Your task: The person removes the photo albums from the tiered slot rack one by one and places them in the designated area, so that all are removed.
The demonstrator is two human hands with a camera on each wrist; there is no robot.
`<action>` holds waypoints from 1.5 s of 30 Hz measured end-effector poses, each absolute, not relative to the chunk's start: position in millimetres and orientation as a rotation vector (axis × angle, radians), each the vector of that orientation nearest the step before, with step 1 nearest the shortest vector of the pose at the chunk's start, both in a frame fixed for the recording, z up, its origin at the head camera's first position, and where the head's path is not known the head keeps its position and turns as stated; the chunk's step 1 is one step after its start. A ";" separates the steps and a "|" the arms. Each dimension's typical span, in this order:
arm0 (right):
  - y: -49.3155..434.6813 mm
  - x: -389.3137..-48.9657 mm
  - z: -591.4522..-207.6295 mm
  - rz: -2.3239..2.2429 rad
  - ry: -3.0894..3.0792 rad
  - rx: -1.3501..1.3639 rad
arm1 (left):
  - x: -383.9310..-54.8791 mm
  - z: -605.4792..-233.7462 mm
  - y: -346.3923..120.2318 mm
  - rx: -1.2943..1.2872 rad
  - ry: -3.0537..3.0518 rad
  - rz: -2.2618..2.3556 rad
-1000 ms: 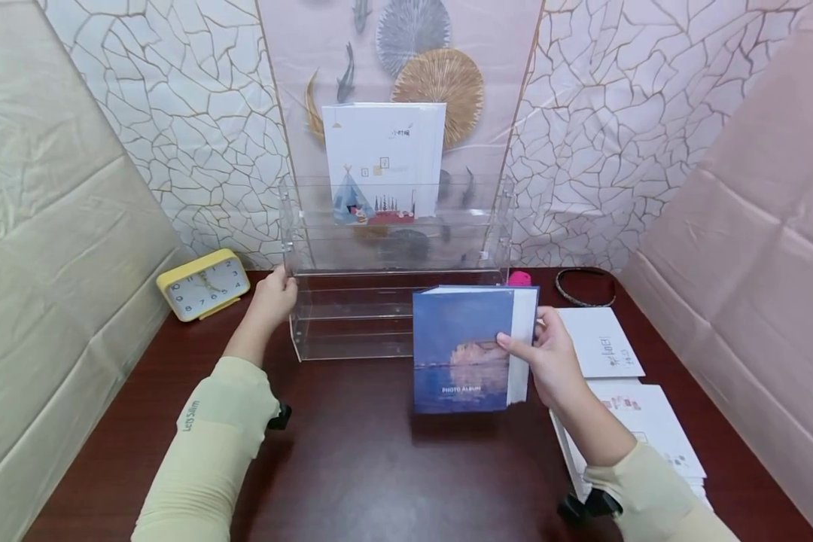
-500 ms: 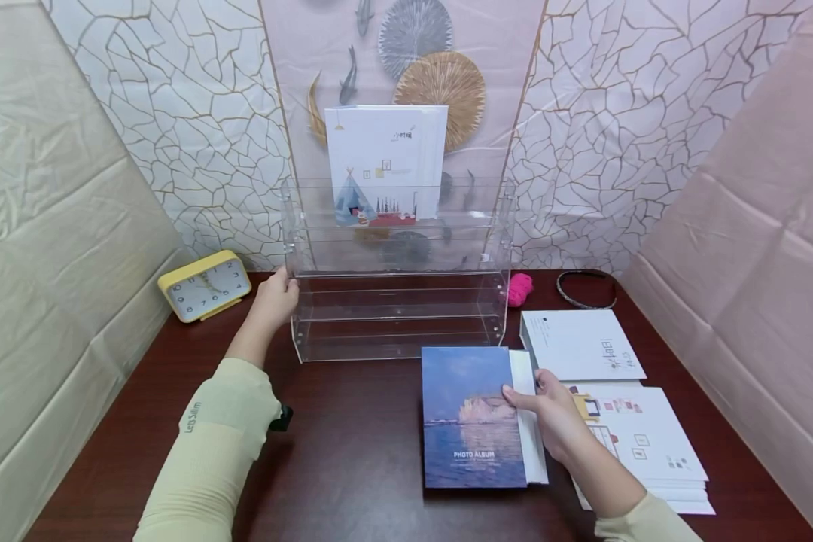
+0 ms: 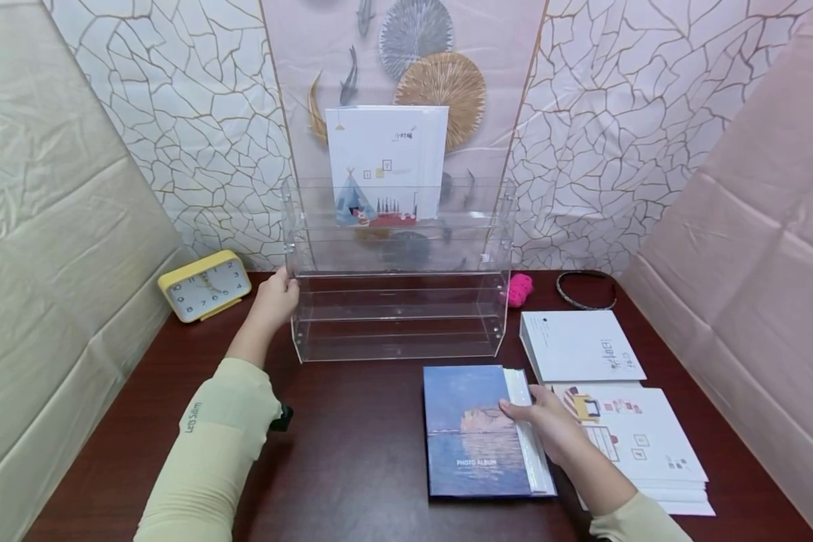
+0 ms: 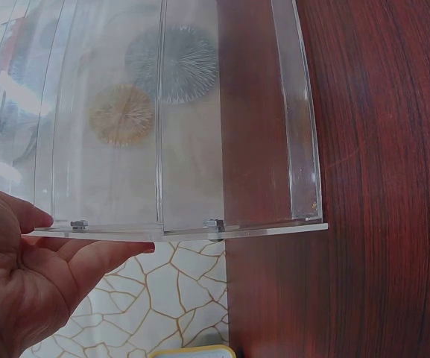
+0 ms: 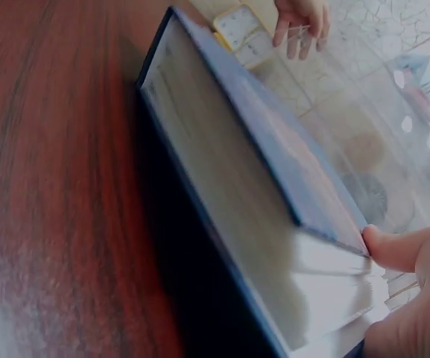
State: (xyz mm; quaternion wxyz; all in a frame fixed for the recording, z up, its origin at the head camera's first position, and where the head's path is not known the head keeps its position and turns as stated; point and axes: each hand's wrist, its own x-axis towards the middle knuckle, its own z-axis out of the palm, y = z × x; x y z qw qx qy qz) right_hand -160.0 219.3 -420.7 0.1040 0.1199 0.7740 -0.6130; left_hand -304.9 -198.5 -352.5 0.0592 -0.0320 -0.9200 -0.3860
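Observation:
A blue photo album [image 3: 470, 406] with a painted sea cliff on its cover lies low over the front right of the table. My right hand [image 3: 557, 427] grips its right edge, thumb on the cover and the other fingers hidden beneath. White page edges show between the covers in the right wrist view. My left hand [image 3: 275, 297] holds the left side panel of a clear acrylic rack [image 3: 400, 350], thumb inside and fingers outside in the left wrist view. On the rack's top tier stands a white album [image 3: 388, 154] with a tent drawing.
White albums [image 3: 650, 444] are stacked at the right, with another white album [image 3: 579, 346] behind them. A pink ball-like item [image 3: 519, 290] and a dark headband [image 3: 586, 307] lie at the back right. A yellow alarm clock [image 3: 205, 286] stands left of the rack. Cloth walls enclose the table.
The right hand has brought the photo album down and toward the front, from upright before the rack to nearly flat close to the table. The left hand stays on the rack.

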 end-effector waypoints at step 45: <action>211.2 -146.4 -424.0 -1.084 2.802 0.238 | -302.1 -349.9 -197.2 -0.097 -2.799 -1.175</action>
